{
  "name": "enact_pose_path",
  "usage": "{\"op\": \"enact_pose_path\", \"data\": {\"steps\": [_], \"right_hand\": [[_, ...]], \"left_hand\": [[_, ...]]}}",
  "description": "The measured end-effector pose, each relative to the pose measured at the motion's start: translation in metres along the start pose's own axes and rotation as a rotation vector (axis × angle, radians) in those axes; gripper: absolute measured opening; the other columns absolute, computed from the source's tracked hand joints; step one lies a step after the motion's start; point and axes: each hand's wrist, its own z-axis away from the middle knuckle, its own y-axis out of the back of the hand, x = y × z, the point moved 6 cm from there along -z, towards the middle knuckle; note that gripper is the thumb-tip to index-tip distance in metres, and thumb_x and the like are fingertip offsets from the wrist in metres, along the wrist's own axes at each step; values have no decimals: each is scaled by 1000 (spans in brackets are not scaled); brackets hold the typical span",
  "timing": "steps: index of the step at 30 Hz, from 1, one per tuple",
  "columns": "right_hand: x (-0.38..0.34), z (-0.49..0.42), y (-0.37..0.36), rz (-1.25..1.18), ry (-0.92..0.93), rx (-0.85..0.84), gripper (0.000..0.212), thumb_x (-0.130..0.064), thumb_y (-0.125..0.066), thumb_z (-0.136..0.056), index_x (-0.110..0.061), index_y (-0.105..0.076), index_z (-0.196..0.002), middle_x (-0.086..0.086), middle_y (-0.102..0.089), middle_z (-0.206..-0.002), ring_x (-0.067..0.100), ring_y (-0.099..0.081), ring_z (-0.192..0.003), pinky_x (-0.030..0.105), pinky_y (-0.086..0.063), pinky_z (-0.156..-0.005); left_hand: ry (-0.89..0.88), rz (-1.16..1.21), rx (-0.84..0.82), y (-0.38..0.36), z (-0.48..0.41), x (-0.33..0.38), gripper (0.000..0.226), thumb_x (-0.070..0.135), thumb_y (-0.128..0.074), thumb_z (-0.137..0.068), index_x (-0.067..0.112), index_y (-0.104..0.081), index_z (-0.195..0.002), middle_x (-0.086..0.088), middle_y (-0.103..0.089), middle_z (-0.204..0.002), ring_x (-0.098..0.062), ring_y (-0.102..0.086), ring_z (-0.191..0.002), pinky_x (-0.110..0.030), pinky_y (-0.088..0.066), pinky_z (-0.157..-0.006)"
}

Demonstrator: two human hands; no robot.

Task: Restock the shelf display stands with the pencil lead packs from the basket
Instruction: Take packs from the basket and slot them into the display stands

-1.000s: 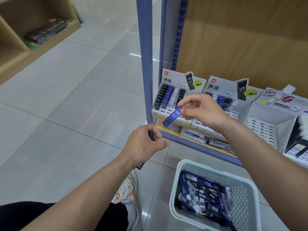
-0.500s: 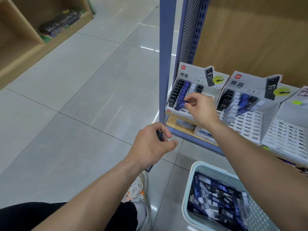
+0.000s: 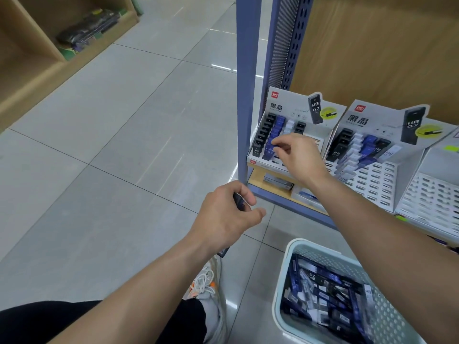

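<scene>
Right hand [image 3: 298, 157]: fingertips pinched at blue pack [image 3: 270, 147] in left stand [image 3: 285, 135]. Left hand [image 3: 226, 217]: closed on dark packs [image 3: 239, 201]. Basket [image 3: 295, 249]: stocked. Risk: crooked seating could topple neighbouring packs.

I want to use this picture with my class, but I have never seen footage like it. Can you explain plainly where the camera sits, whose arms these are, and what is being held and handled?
There is no machine here. The camera is worn on a person's head and looks forward and down, so the two bare arms are that person's own. The right hand reaches to the leftmost display stand on the shelf, fingertips at its column of blue pencil lead packs; whether it grips one is unclear. The left hand waits lower, closed around dark packs. On the tiled floor stands a pale basket full of packs. A second stand sits beside the first, partly filled. The person's shoe shows below.
</scene>
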Motion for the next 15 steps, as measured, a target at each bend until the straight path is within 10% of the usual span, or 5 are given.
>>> {"op": "enact_pose_path", "data": {"steps": [9, 15], "right_hand": [[-9, 0, -14, 180, 6, -179, 32, -14, -55, -100, -16, -68, -129, 10, -67, -124, 27, -61, -115, 39, -48, -103], [-25, 49, 38, -151, -145, 71, 23, -19, -64, -95, -26, -71, -115, -13, -69, -93, 0, -63, -83, 15, -50, -78]], "left_hand": [[12, 48, 13, 0, -2, 6, 25, 22, -85, -79, 21, -60, -75, 10, -51, -56, -6, -48, -46, -18, -44, -45], [-4, 102, 77, 3, -12, 20, 27, 23, -84, -80, 19, -59, -71, 19, -52, -51, 1, -48, -47, -10, -41, -48]]}}
